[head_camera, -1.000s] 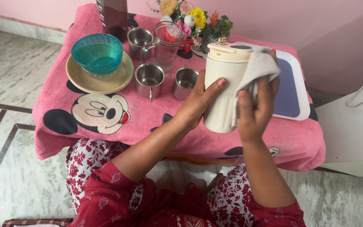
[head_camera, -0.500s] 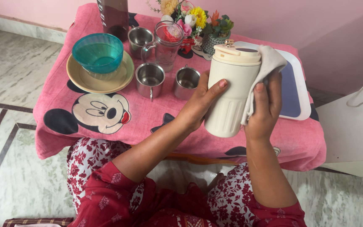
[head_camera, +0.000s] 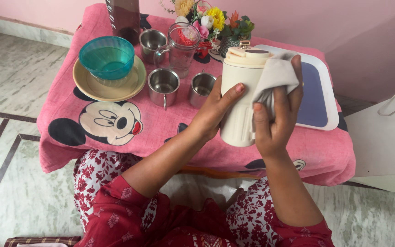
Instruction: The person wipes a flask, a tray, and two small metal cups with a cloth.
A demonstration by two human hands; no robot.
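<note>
Head view shows the left hand clasping a cream flask upright above the near right part of the pink-clothed desk, steadying it so the right hand, closed on a pale cloth, can press against its side.

I see my left hand on a cream flask of smooth, matt plastic, my right hand pressing a soft pale cloth to it. Nearby: shiny steel cups, a glossy teal plastic bowl, a printed pink fabric tablecloth.
</note>
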